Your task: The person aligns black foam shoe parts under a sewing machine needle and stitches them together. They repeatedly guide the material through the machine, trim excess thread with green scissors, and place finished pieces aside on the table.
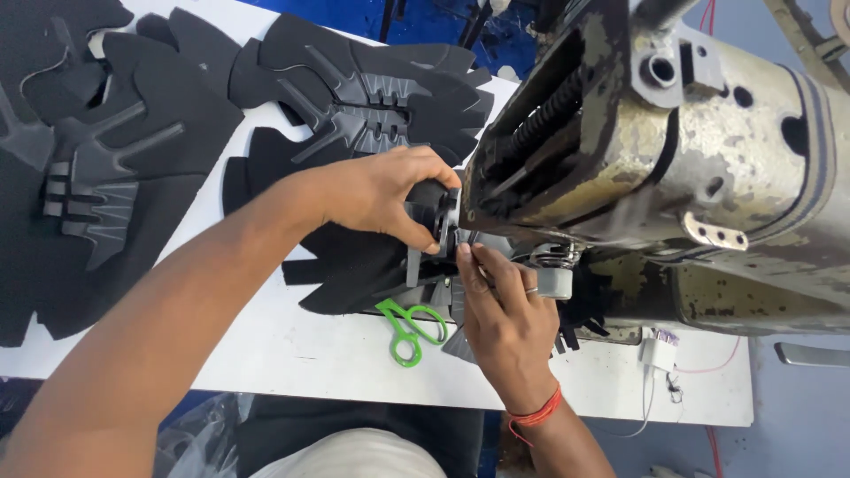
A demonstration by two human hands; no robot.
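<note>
Head view: the left hand (382, 196) is clenched around the black shoe-upper piece (354, 265), gripping its folded, grey-trimmed edge directly against the head of the worn sewing machine (673, 159). The piece spreads from under this hand toward the near edge of the white table (310, 354). The right hand (505, 319), with a red thread band (536, 414) at the wrist, pinches the same piece from the near side, fingertips (469, 257) just below the left thumb, at the needle area. Green-handled scissors (409, 326) lie on the table just beside the right hand, toward the near edge. Further black cut uppers (372, 88) are stacked along the far edge and far left corner.
</note>
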